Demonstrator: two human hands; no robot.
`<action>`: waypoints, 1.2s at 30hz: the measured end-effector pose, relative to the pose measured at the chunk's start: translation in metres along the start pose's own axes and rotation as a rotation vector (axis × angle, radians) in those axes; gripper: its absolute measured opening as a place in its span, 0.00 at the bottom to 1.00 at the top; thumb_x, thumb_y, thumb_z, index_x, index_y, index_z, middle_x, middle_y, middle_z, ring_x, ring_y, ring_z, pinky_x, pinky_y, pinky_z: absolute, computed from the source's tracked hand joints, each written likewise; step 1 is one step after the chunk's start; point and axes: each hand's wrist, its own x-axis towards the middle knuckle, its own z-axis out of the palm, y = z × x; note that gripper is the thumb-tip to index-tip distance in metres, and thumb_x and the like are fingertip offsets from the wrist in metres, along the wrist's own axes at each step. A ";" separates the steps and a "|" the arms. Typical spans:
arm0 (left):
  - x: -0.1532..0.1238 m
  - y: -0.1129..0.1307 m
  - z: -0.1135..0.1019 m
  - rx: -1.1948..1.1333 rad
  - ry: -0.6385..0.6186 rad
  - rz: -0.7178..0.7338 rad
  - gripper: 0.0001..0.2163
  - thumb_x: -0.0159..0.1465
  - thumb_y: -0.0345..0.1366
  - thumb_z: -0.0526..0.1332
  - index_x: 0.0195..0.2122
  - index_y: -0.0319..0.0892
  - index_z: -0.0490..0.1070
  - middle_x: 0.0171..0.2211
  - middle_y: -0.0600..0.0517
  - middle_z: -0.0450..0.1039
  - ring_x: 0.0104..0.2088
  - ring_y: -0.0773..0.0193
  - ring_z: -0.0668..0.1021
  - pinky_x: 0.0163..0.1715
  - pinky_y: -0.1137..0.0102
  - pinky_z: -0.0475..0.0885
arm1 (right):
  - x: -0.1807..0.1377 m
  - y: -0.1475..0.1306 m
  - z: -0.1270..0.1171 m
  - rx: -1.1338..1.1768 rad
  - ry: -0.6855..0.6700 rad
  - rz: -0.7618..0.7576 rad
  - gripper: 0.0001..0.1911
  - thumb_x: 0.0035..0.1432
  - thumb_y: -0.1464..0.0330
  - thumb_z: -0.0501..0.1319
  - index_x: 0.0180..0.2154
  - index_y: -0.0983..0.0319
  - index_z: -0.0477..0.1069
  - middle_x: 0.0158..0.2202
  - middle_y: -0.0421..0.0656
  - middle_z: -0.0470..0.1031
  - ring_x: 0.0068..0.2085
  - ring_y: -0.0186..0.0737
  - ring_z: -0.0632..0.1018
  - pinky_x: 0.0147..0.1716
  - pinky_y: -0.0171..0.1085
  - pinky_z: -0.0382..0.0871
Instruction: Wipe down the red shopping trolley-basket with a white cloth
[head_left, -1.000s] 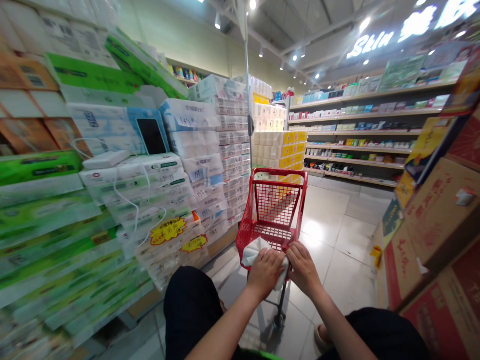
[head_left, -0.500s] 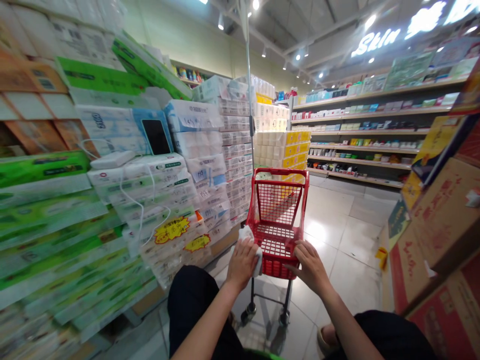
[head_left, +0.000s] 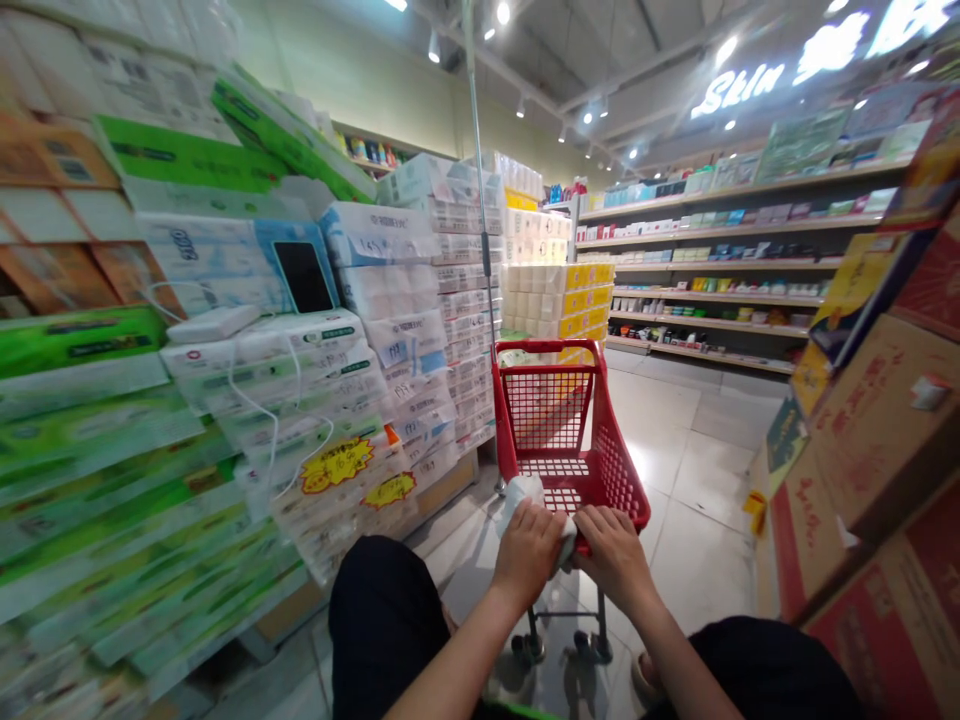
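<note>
A small red shopping cart (head_left: pixel 556 420) stands on the tiled floor just in front of my knees. My left hand (head_left: pixel 529 549) presses a white cloth (head_left: pixel 523 492) against the cart's near rim, fingers closed over it. My right hand (head_left: pixel 616 556) grips the same rim just to the right of the cloth. The cart's basket looks empty. Both forearms reach forward over my dark trousers.
Stacked packs of tissue and toilet paper (head_left: pixel 247 380) fill the left side, with a phone (head_left: pixel 304 275) and a white power bank (head_left: pixel 213 322) with a cable on them. Cardboard boxes (head_left: pixel 870 440) stand on the right. Product shelves (head_left: pixel 712 270) line the back.
The cart has swung so its far end points left and its near rim sits closer. My left hand with the cloth moved from the cart's left side to the near rim, beside my right hand.
</note>
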 end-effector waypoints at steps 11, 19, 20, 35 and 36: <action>0.024 -0.067 -0.029 -0.217 -0.142 0.065 0.21 0.73 0.39 0.46 0.66 0.50 0.55 0.67 0.52 0.55 0.67 0.61 0.57 0.66 0.58 0.56 | -0.008 0.037 -0.022 0.067 -0.041 0.009 0.12 0.67 0.60 0.52 0.36 0.59 0.69 0.36 0.42 0.74 0.40 0.41 0.71 0.45 0.41 0.57; 0.023 -0.020 -0.038 -0.320 -0.084 -0.086 0.20 0.67 0.45 0.57 0.57 0.44 0.66 0.66 0.45 0.56 0.68 0.52 0.55 0.64 0.51 0.60 | -0.008 0.038 -0.024 0.076 0.006 0.027 0.14 0.68 0.62 0.51 0.32 0.58 0.69 0.32 0.41 0.73 0.37 0.40 0.70 0.42 0.41 0.57; 0.016 -0.010 -0.039 -0.320 -0.081 -0.061 0.19 0.66 0.44 0.59 0.56 0.44 0.67 0.65 0.45 0.59 0.67 0.51 0.57 0.64 0.50 0.60 | -0.009 0.038 -0.024 0.078 0.015 0.029 0.14 0.68 0.63 0.50 0.32 0.58 0.69 0.32 0.41 0.73 0.37 0.40 0.71 0.42 0.41 0.57; 0.055 -0.090 -0.020 -0.072 -0.081 0.049 0.18 0.68 0.27 0.52 0.57 0.47 0.66 0.63 0.52 0.64 0.63 0.63 0.65 0.62 0.60 0.64 | -0.014 0.058 -0.026 0.133 -0.020 0.028 0.16 0.68 0.63 0.50 0.31 0.59 0.69 0.31 0.40 0.73 0.36 0.39 0.70 0.42 0.41 0.58; 0.054 -0.089 -0.019 -0.069 -0.075 0.014 0.18 0.67 0.27 0.52 0.57 0.47 0.66 0.63 0.51 0.64 0.63 0.63 0.65 0.62 0.59 0.64 | -0.013 0.057 -0.026 0.128 -0.023 0.024 0.15 0.68 0.63 0.50 0.31 0.59 0.69 0.31 0.40 0.73 0.36 0.39 0.70 0.42 0.41 0.58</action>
